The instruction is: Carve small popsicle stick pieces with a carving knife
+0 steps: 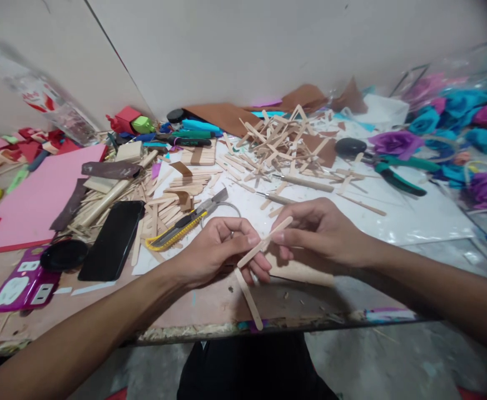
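Observation:
My left hand [216,250] and my right hand [318,233] meet over the table's front edge. Both pinch a piece made of two wooden craft sticks [264,241] joined at an angle. One stick slants up to the right between my fingertips. The other stick [249,300] hangs down toward the table edge. A yellow utility knife [185,222] lies just left of my left hand, blade out. A pile of glued stick crosses [277,144] lies further back on the white sheet [397,211].
A black phone [112,239] and a purple power strip [22,283] lie at the left front. A pink foam sheet [39,194], loose sticks, markers, green-handled pliers [397,172] and paper flowers [397,141] crowd the back and right.

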The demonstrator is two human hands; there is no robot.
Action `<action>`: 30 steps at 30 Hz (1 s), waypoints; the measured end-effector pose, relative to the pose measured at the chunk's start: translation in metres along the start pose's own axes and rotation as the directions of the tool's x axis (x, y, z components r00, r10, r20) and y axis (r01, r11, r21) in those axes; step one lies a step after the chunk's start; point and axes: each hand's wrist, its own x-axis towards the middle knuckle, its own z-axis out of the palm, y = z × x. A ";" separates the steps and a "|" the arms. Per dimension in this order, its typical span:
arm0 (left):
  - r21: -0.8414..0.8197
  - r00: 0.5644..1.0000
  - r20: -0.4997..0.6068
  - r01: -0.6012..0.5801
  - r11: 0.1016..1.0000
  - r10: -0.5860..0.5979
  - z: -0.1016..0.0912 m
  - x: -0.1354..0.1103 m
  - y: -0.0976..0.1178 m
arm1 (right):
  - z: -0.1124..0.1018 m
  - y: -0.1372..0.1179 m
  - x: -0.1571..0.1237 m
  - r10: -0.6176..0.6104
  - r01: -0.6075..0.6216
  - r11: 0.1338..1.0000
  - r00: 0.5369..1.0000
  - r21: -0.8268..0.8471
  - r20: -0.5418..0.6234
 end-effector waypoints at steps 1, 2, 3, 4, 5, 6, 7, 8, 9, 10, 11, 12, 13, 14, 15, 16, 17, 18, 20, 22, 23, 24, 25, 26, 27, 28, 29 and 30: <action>0.000 1.000 0.006 0.010 1.000 -0.010 -0.001 0.000 0.000 | -0.001 0.000 0.000 0.007 -0.006 1.000 1.000 -0.005 0.017; 0.000 1.000 0.013 0.019 1.000 -0.019 -0.001 0.000 0.000 | -0.002 0.000 -0.001 0.014 -0.013 1.000 0.999 -0.011 0.035; -0.002 0.999 0.021 0.027 1.000 -0.027 -0.002 0.000 0.000 | -0.003 0.000 -0.002 0.019 -0.018 1.000 0.998 -0.013 0.054; -0.002 0.999 0.028 0.034 0.999 -0.034 -0.002 0.000 -0.001 | -0.003 0.000 -0.002 0.026 -0.025 1.000 0.997 -0.018 0.072; 0.000 0.999 0.035 0.035 0.999 -0.035 -0.002 0.000 -0.001 | -0.004 0.000 -0.003 0.033 -0.031 0.999 0.996 -0.024 0.084; 0.006 0.999 0.044 0.032 0.999 -0.032 -0.002 0.000 -0.002 | -0.004 0.000 -0.004 0.039 -0.036 0.999 0.995 -0.032 0.091; 0.017 0.998 0.052 0.024 1.000 -0.025 -0.002 0.000 -0.002 | -0.003 0.000 -0.004 0.043 -0.040 0.998 0.995 -0.040 0.094; 0.033 0.998 0.057 0.015 0.999 -0.017 -0.001 0.000 -0.003 | -0.003 0.000 -0.004 0.045 -0.041 0.998 0.994 -0.051 0.095; 0.054 0.998 0.060 0.007 0.999 -0.010 -0.001 0.000 -0.003 | -0.002 0.000 -0.004 0.046 -0.040 0.997 0.994 -0.063 0.094; 0.076 0.998 0.060 -0.001 0.997 -0.003 -0.001 0.000 -0.003 | -0.002 0.000 -0.004 0.044 -0.038 0.997 0.995 -0.072 0.092; 0.101 0.998 0.059 -0.008 0.995 0.002 0.000 0.000 -0.003 | -0.001 0.000 -0.004 0.041 -0.034 0.996 0.995 -0.077 0.091; 0.129 0.998 0.057 -0.012 0.992 0.005 0.000 -0.001 -0.003 | 0.000 0.000 -0.004 0.040 -0.032 0.996 0.995 -0.081 0.091; 0.156 0.998 0.056 -0.014 0.988 0.006 0.000 -0.001 -0.002 | 0.000 0.000 -0.003 0.038 -0.030 0.996 0.995 -0.083 0.092; 0.181 0.998 0.058 -0.013 0.983 0.003 0.001 -0.002 -0.002 | 0.000 0.000 -0.003 0.037 -0.029 0.996 0.995 -0.083 0.093; 0.201 0.998 0.062 -0.014 0.979 0.001 0.001 -0.002 -0.002 | 0.001 0.000 -0.003 0.036 -0.029 0.996 0.995 -0.080 0.094; 0.216 0.998 0.067 -0.014 0.976 0.000 0.002 -0.003 -0.001 | 0.001 0.001 -0.003 0.034 -0.027 0.997 0.995 -0.075 0.097; 0.228 0.997 0.075 -0.014 0.973 -0.003 0.002 -0.003 -0.001 | 0.001 0.001 -0.003 0.027 -0.020 0.998 0.995 -0.067 0.099; 0.240 0.997 0.083 -0.016 0.971 -0.005 0.003 -0.004 0.000 | 0.001 0.001 -0.003 0.015 -0.009 0.998 0.995 -0.060 0.099; 0.257 0.995 0.098 -0.019 0.966 -0.006 0.004 -0.004 0.001 | 0.000 0.002 -0.004 -0.020 0.025 0.998 0.996 -0.052 0.093; 0.252 0.994 0.108 -0.026 0.967 -0.002 0.003 -0.004 0.001 | 0.000 0.002 -0.005 -0.060 0.064 0.996 0.995 -0.055 0.077; 0.241 0.994 0.113 -0.028 0.970 0.000 0.003 -0.004 0.001 | 0.000 0.002 -0.005 -0.076 0.080 0.995 0.995 -0.061 0.068; 0.228 0.993 0.117 -0.029 0.973 0.002 0.003 -0.005 0.001 | 0.000 0.002 -0.006 -0.086 0.091 0.994 0.994 -0.066 0.062; 0.219 0.993 0.120 -0.028 0.975 0.001 0.003 -0.005 0.001 | -0.001 0.003 -0.006 -0.094 0.098 0.993 0.994 -0.067 0.060; 0.214 0.993 0.122 -0.023 0.977 -0.004 0.002 -0.005 0.001 | -0.001 0.003 -0.006 -0.099 0.103 0.992 0.993 -0.067 0.062; 0.209 0.993 0.119 -0.018 0.978 -0.007 0.003 -0.006 0.000 | -0.001 0.004 -0.006 -0.109 0.113 0.991 0.992 -0.067 0.067; 0.199 0.993 0.116 -0.023 0.980 0.000 0.003 -0.006 0.000 | -0.001 0.004 -0.006 -0.127 0.132 0.988 0.989 -0.076 0.074; 0.178 0.994 0.110 -0.035 0.983 0.015 0.004 -0.006 0.000 | -0.002 0.005 -0.005 -0.161 0.169 0.980 0.983 -0.103 0.084; 0.154 0.994 0.100 -0.050 0.987 0.035 0.005 -0.007 0.000 | -0.003 0.006 -0.005 -0.226 0.238 0.958 0.970 -0.157 0.095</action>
